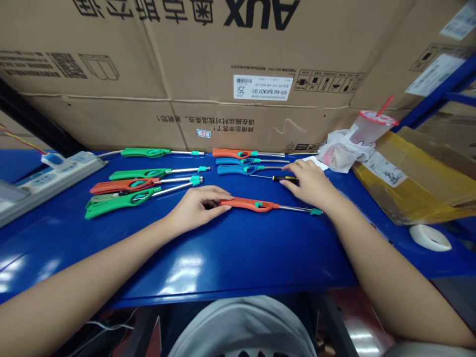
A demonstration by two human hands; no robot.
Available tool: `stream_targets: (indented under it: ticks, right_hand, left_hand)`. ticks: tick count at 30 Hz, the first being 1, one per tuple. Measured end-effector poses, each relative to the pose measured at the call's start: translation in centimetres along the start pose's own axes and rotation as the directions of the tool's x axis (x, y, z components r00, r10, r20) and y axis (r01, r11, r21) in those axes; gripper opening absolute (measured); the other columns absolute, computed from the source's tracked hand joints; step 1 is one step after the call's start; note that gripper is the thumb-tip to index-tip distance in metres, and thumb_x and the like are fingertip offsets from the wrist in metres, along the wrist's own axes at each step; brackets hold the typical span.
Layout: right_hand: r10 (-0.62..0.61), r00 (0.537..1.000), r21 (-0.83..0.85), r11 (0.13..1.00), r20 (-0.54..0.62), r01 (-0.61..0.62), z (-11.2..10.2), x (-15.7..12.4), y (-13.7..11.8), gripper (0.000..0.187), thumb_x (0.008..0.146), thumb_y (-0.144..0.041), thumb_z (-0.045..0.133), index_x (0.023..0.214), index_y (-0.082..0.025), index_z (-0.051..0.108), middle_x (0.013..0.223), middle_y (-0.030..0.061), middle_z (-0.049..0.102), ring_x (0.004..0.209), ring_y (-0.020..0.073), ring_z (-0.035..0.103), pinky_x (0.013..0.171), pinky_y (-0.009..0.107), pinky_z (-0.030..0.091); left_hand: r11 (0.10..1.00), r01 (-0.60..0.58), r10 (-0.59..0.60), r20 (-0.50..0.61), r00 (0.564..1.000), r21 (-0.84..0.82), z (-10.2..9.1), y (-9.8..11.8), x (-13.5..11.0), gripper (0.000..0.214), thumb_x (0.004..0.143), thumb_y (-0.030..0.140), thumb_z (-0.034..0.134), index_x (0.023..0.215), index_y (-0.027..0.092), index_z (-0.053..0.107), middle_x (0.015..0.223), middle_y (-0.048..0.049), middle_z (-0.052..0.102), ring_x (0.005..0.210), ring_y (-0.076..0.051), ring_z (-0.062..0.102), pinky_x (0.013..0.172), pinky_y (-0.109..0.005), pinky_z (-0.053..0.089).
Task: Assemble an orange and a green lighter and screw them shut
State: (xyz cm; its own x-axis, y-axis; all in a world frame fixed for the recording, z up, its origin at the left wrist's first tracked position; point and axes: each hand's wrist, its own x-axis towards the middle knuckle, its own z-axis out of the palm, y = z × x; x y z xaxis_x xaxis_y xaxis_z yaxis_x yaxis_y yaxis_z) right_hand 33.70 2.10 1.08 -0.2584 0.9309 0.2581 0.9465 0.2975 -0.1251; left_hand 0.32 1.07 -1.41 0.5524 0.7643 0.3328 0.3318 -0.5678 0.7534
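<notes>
Since it looks light and stiff, a plastic handle on a thin metal tube, the orange lighter [260,205] at the middle of the blue table [238,258] is best held by its thick handle, where the left hand [195,206] pinches it; the right hand [310,186] covers a screwdriver [285,178], grip unclear. I count three orange, two blue lighters [241,169] and three, perhaps four, overlapping green lighters [145,152]

lighter [253,204]: matt orange plastic, shiny metal tube | table [238,258]: glossy blue | boxes [208,64]: matt cardboard
</notes>
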Motion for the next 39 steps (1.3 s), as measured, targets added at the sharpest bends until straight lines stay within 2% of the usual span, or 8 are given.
stream_targets:
  ticks: [2,7,12,18,22,27,36,39]
  right_hand:
    - [0.051,0.998,-0.005,0.999,0.026,-0.051,0.4,-0.1,0.4,0.029,0.091,-0.031,0.064,0.116,-0.016,0.067,0.119,0.0190,0.065,0.114,0.0387,0.057,0.095,0.057,0.046]
    - [0.066,0.997,0.115,0.991,0.033,-0.070,0.6,-0.1,0.9,0.017,0.082,-0.016,0.067,0.098,-0.020,0.067,0.100,0.0101,0.071,0.092,0.0271,0.064,0.084,0.041,0.051]
    - [0.177,0.972,0.285,0.950,-0.153,-0.128,-1.3,0.5,0.7,0.018,0.093,-0.034,0.057,0.103,-0.021,0.065,0.094,0.0063,0.072,0.076,0.0207,0.064,0.068,0.032,0.050]
    - [0.464,0.770,0.589,0.795,-0.437,-0.145,-3.3,0.9,1.5,0.021,0.084,-0.043,0.069,0.081,-0.022,0.067,0.067,0.0001,0.057,0.058,0.0170,0.050,0.056,0.032,0.041]
    - [0.449,0.706,0.363,0.888,-0.547,-0.283,-3.8,0.7,3.0,0.026,0.083,-0.038,0.069,0.067,-0.023,0.055,0.069,0.0007,0.051,0.066,0.0194,0.050,0.067,0.036,0.042]
    - [0.489,0.727,0.231,0.872,-0.482,-0.433,-4.3,0.5,3.6,0.032,0.086,-0.035,0.065,0.064,-0.025,0.043,0.058,-0.0031,0.043,0.057,0.0176,0.041,0.061,0.033,0.032]
    - [0.447,0.737,0.232,0.894,-0.507,-0.384,-4.0,0.3,3.3,0.031,0.086,-0.034,0.066,0.065,-0.025,0.044,0.056,-0.0041,0.043,0.053,0.0159,0.041,0.058,0.032,0.030]
    - [0.453,0.719,0.259,0.891,-0.526,-0.372,-4.0,0.4,3.4,0.032,0.085,-0.033,0.067,0.064,-0.025,0.045,0.055,-0.0039,0.045,0.052,0.0156,0.041,0.057,0.032,0.031]
  left_hand:
    - [0.997,-0.048,0.047,0.022,0.999,0.057,-0.1,0.3,-0.1,0.028,0.089,0.037,0.073,0.108,0.017,0.079,0.107,-0.0113,0.076,0.079,-0.015,0.071,0.068,-0.024,0.060]
    - [0.983,-0.112,0.104,0.063,0.993,0.145,-0.2,0.6,-0.2,0.024,0.091,0.036,0.071,0.107,0.019,0.079,0.106,-0.0085,0.075,0.083,-0.015,0.069,0.070,-0.025,0.056]
    - [0.965,-0.158,0.138,0.104,0.985,0.211,0.3,0.4,-0.4,0.035,0.092,0.039,0.072,0.121,0.021,0.074,0.115,-0.0079,0.075,0.105,-0.022,0.067,0.096,-0.037,0.055]
    - [0.979,-0.087,0.056,0.164,0.985,0.185,0.6,0.3,-0.7,0.034,0.092,0.036,0.070,0.122,0.021,0.074,0.115,-0.0076,0.072,0.104,-0.023,0.066,0.094,-0.038,0.055]
    - [0.981,-0.066,0.032,0.179,0.983,0.185,0.7,0.6,-0.6,0.033,0.089,0.035,0.072,0.119,0.021,0.075,0.111,-0.0072,0.072,0.102,-0.023,0.066,0.094,-0.038,0.054]
    - [0.976,-0.108,0.073,0.188,0.979,0.186,0.9,0.8,-0.6,0.034,0.087,0.032,0.074,0.118,0.018,0.075,0.104,-0.0069,0.071,0.098,-0.021,0.065,0.093,-0.037,0.053]
    - [0.971,-0.132,0.091,0.204,0.975,0.201,0.9,0.9,-0.7,0.035,0.088,0.031,0.073,0.120,0.018,0.075,0.104,-0.0065,0.069,0.097,-0.021,0.063,0.093,-0.037,0.052]
    - [0.971,-0.138,0.098,0.205,0.974,0.194,1.0,0.7,-0.8,0.034,0.088,0.030,0.073,0.120,0.018,0.075,0.102,-0.0062,0.069,0.096,-0.020,0.063,0.092,-0.036,0.052]
